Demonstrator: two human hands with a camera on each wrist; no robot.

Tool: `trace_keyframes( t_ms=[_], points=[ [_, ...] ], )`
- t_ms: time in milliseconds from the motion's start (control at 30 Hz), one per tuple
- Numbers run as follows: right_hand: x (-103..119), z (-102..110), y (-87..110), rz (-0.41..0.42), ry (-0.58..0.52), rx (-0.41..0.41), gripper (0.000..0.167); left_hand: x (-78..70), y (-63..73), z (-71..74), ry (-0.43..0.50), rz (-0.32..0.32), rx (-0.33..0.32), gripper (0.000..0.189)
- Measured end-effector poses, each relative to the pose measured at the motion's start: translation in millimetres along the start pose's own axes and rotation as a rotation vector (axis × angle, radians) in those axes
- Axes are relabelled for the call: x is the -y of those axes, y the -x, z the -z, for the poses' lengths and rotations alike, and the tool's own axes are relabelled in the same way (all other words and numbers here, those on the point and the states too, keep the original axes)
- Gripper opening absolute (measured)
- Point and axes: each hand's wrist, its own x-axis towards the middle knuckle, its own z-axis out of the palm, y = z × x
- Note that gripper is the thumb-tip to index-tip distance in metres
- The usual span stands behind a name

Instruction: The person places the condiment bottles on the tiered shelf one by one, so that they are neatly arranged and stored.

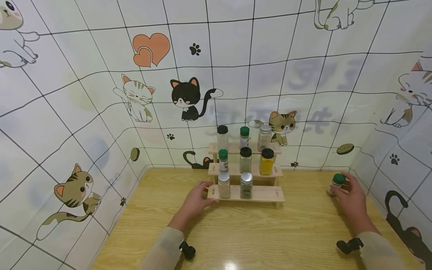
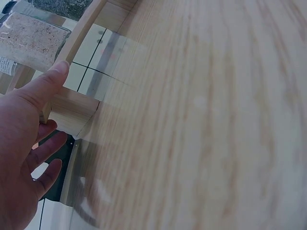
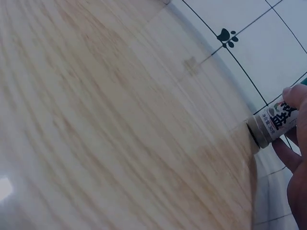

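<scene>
A three-tiered wooden spice rack [image 1: 264, 193] stands at the back middle of the table. My left hand [image 1: 195, 200] grips the left end of its lowest shelf; in the left wrist view the thumb [image 2: 57, 74] presses the shelf edge, with the other fingers on the far side. Off to the right, my right hand [image 1: 354, 200] holds a small green-capped spice jar [image 1: 338, 179] between thumb and fingers. Its printed label [image 3: 278, 120] shows in the right wrist view, the base close to the tabletop. Two silver-capped jars, one pale [image 1: 224, 187] and one with green flakes [image 1: 246, 188], occupy the lowest shelf.
On the middle shelf are a green-capped jar [image 1: 223, 161], a black-capped jar [image 1: 245, 162] and a yellow-filled jar [image 1: 266, 165]. Three more stand on top, including a silver-capped jar [image 1: 264, 139]. Cat-patterned sheeting [image 1: 236, 75] borders the wooden table [image 1: 249, 232] behind and at both sides.
</scene>
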Motion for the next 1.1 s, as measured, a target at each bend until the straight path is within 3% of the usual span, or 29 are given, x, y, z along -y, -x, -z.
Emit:
trace_keyframes(
  t_ms=[300,700,1100],
  points=[
    [26.8,-15.6,17.0,0.03,-0.028,0.1,0.065,0.5,0.5,-0.1,0.0,-0.004,-0.013,0.078],
    [92.3,-40.7,34.8,0.216,-0.108,0.127,0.062,0.7,0.2,-0.4,0.016,-0.011,-0.017,0.077],
    [137.2,-65.5,48.0,0.252,-0.211,0.193,0.061,5.1,-1.2,-1.7,-0.001,-0.018,-0.013,0.077]
  ],
)
